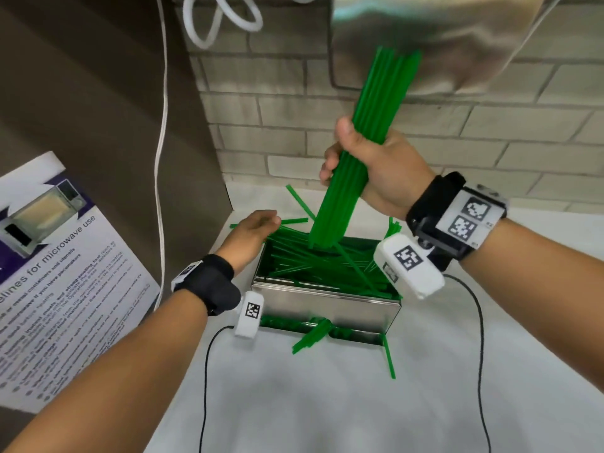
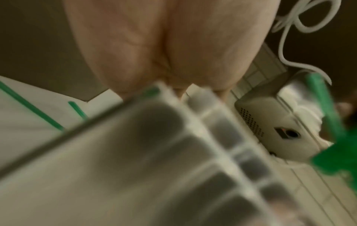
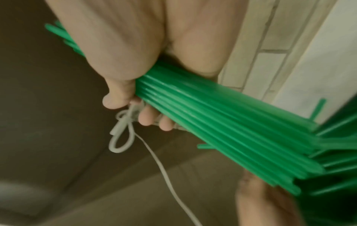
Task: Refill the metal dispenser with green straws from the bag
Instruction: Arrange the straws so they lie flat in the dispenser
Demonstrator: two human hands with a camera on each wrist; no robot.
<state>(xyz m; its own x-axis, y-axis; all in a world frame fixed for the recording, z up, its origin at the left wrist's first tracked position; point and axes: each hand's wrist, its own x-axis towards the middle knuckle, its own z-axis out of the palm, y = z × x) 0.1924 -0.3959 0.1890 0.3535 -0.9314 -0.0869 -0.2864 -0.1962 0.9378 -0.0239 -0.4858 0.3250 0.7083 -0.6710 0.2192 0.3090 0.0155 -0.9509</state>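
The metal dispenser (image 1: 327,305) stands open-topped on the white counter, with a tangle of green straws (image 1: 313,266) lying inside it. My right hand (image 1: 340,148) grips a thick bundle of green straws (image 1: 382,93) held nearly upright, its lower ends dipping into the box. The right wrist view shows the fingers (image 3: 146,119) curled round that bundle (image 3: 222,122). My left hand (image 1: 261,223) rests at the dispenser's far left corner, fingers stretched over the straws there. In the left wrist view the palm (image 2: 164,45) sits above the blurred metal wall (image 2: 135,152), which hides the fingers. No bag is in view.
A few straws (image 1: 310,335) poke out of the front slot and one lies loose (image 1: 389,358) on the counter (image 1: 327,403). A microwave-use poster (image 1: 65,256) leans at the left. A white cable (image 1: 163,125) hangs beside it. A steel wall unit (image 1: 441,44) hangs on the brick wall above.
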